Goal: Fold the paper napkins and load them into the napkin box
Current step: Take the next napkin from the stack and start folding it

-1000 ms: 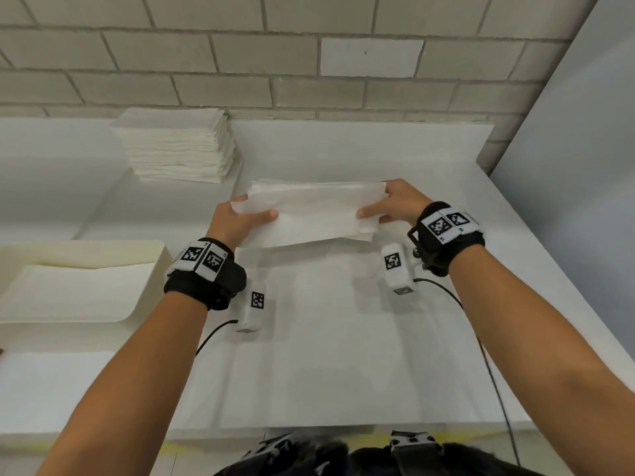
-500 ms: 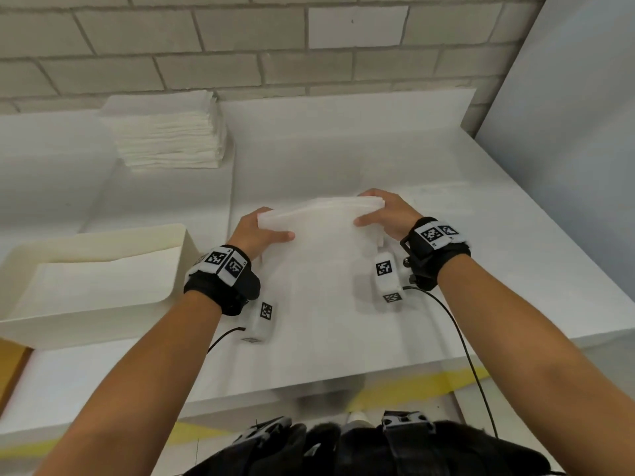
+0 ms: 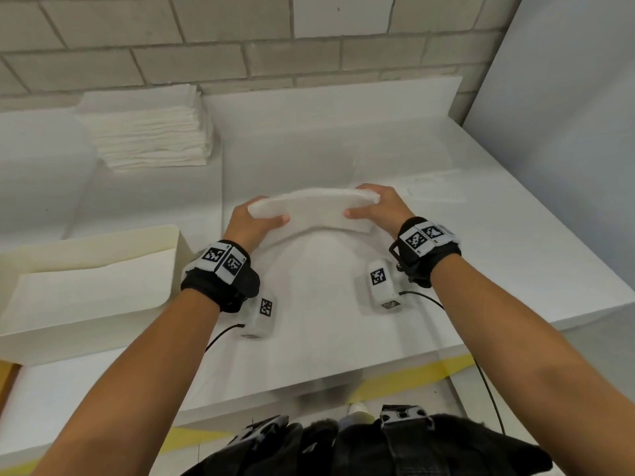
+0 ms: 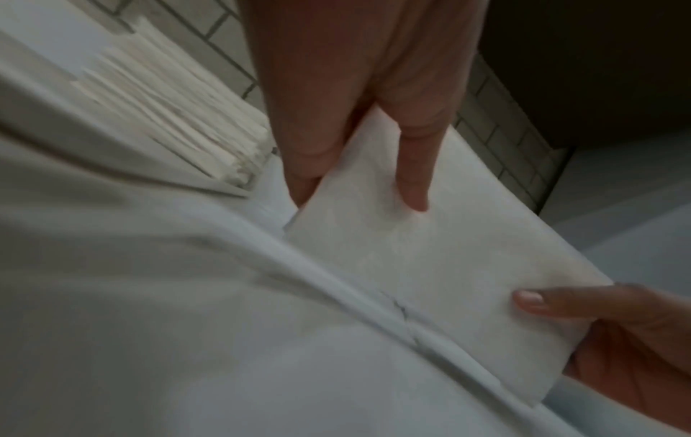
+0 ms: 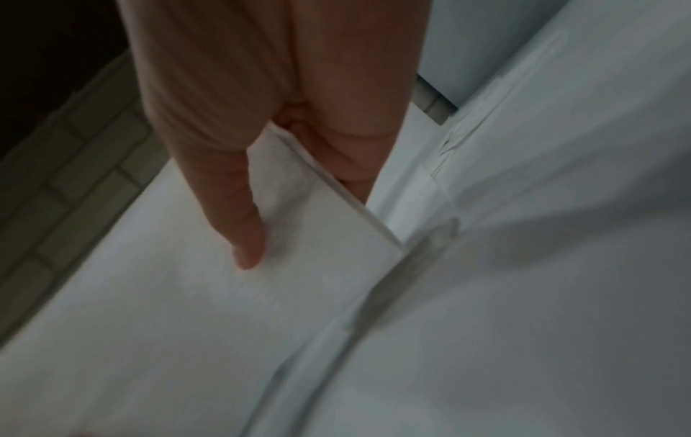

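Note:
A folded white paper napkin hangs above the table, bowed upward between both hands. My left hand pinches its left end, thumb on the near face; in the left wrist view the thumb and fingers of the left hand clamp the napkin. My right hand pinches the right end; in the right wrist view the right hand holds the napkin edge between thumb and fingers. The cream napkin box sits at the left with flat napkins inside.
A tall stack of unfolded white napkins stands at the back left against the brick wall. White paper covers the table. A grey panel rises at the right. The table's front edge runs below my forearms, with yellow floor tape beyond.
The napkin has gone from a wide loose sheet held up to a narrower folded strip, lowered and bowed. Both hands came nearer the table; the camera tilted downward.

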`<state>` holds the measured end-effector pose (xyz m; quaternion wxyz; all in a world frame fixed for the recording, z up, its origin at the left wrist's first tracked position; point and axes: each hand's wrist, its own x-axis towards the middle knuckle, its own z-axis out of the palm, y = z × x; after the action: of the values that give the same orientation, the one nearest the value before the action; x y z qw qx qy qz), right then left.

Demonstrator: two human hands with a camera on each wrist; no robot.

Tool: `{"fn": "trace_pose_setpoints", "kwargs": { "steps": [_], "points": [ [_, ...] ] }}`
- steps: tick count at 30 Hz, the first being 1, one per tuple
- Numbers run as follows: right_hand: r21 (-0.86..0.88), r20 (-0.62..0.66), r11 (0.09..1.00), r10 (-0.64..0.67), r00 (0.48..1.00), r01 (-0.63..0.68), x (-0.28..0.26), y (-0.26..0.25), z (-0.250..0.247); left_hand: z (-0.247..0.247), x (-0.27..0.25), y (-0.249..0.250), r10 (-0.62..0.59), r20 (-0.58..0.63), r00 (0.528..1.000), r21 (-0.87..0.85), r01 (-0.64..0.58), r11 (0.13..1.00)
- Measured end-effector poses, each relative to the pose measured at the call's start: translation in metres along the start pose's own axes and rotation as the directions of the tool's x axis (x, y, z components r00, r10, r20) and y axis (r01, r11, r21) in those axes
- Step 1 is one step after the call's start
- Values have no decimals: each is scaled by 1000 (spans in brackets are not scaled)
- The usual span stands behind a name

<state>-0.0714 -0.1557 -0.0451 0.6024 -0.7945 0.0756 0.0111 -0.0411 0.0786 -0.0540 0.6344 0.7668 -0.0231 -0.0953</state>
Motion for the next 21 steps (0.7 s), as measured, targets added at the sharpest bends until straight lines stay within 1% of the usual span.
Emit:
{"fn": "trace_pose_setpoints", "kwargs": {
  "steps": [2,3,7,10,13,15,18,21],
  "points": [
    [102,-84,994,-21,996,30,4,-3,0,1,6,6,27,-20,999,-19,-27,999],
    [127,-108,991,-23,994,36,5,-4,-1,2,7,9,20,-10,1000,-11,-20,1000],
    [114,-94,993,18,995,-7,5,5,-3,3,11,1,-73,44,996,53,71,996],
    [157,-103,987,48,993,-32,6,13,-9,0,9,-5,-83,37,996,14,82,996],
    [115,-73,992,63,995,-54,6,13,-8,2,10,-2,-52,64,997,-1,52,999],
    [80,-73,996,46,996,-40,6,9,-4,4,11,2,-28,66,997,-15,29,999],
    [50,-75,999,17,997,-13,7,4,0,6,14,2,-49,51,997,-14,50,999],
    [-42,0,994,96,995,-96,7,8,1,7,14,-4,-88,58,994,57,84,995]
  ]
}}
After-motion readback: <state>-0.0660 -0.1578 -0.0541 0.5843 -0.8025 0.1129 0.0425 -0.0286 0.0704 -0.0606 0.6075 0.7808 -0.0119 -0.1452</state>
